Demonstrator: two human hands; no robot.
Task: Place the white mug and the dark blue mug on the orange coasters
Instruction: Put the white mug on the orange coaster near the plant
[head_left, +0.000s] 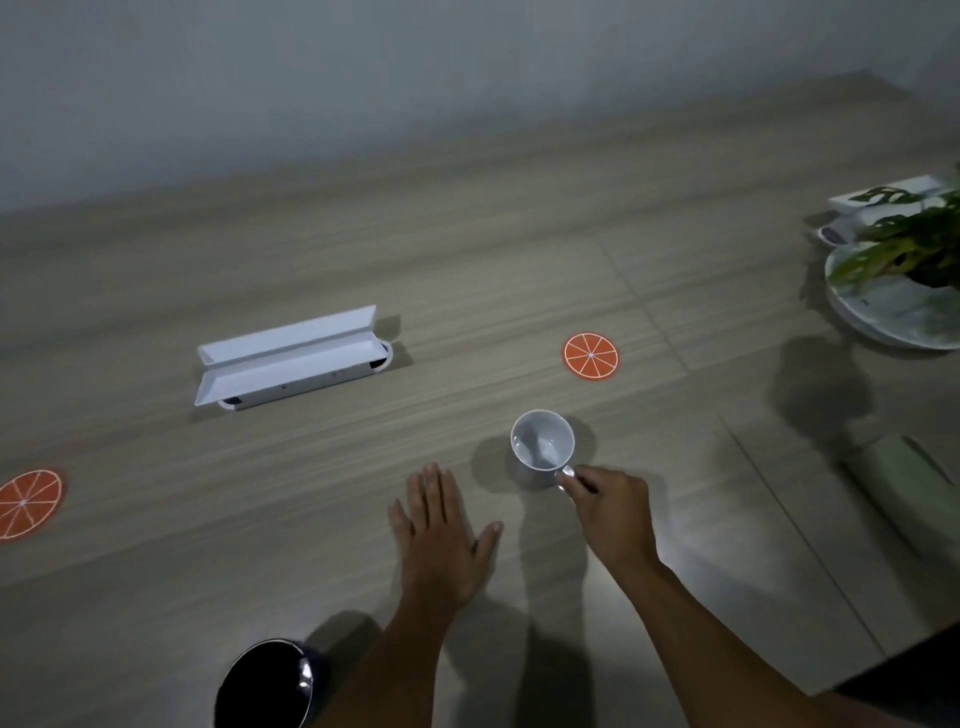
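Note:
The white mug (542, 446) stands upright on the wooden table (467, 249), and my right hand (610, 506) grips its handle from the near right. Beyond the mug, a little to the right, lies one orange-slice coaster (590, 356) with nothing on it. A second orange coaster (28, 503) lies at the far left edge, also bare. The dark blue mug (265, 686) stands at the bottom near the table's front. My left hand (441, 535) rests flat on the table with fingers spread, left of the white mug.
A long white open box (291, 358) lies left of centre. At the right edge a potted plant (914, 239) stands on a pale plate (893, 317), with white items behind it. A light green object (904, 483) lies at the right.

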